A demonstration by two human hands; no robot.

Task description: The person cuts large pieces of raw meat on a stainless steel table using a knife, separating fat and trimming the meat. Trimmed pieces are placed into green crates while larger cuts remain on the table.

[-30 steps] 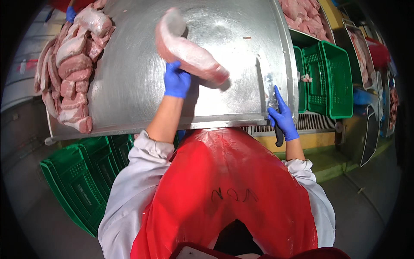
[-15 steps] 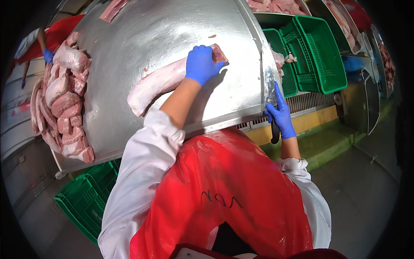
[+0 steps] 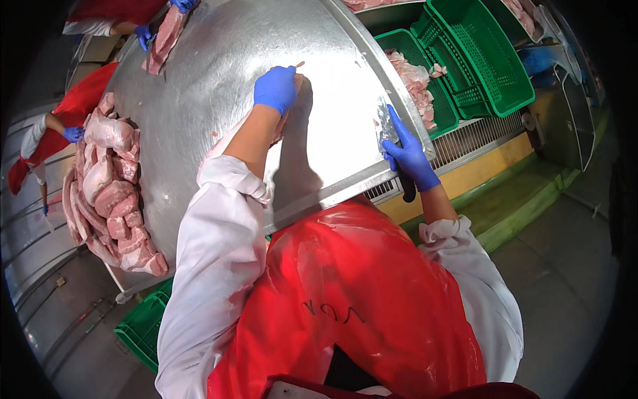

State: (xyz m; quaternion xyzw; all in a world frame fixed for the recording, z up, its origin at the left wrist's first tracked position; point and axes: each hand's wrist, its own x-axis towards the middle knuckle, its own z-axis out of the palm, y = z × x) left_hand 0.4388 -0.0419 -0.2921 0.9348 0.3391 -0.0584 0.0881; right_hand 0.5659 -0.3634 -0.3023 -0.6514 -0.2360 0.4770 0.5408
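Observation:
My left hand [image 3: 276, 90], in a blue glove, grips the far end of a long pale-pink strip of meat [image 3: 218, 147] on the metal table. My forearm and sleeve cover much of the strip, and its near end is hidden. At the table's right edge, my right hand [image 3: 412, 161], also gloved in blue, is closed round the black handle of a knife [image 3: 407, 188]. Its blade [image 3: 384, 126] lies over the table edge pointing away from me, with my index finger stretched along it.
A heap of meat pieces [image 3: 116, 193] covers the table's left side. Far left, a co-worker's gloved hands hold another meat strip [image 3: 166, 38]. Green crates [image 3: 492, 60] stand on the right, one containing meat scraps [image 3: 415, 83]. Another green crate [image 3: 143, 326] sits below the table, lower left.
The view has turned, bringing a co-worker's hands and meat in at the top. My left hand and the strip appear farther left. My right hand, still holding the knife, appears slightly left and higher.

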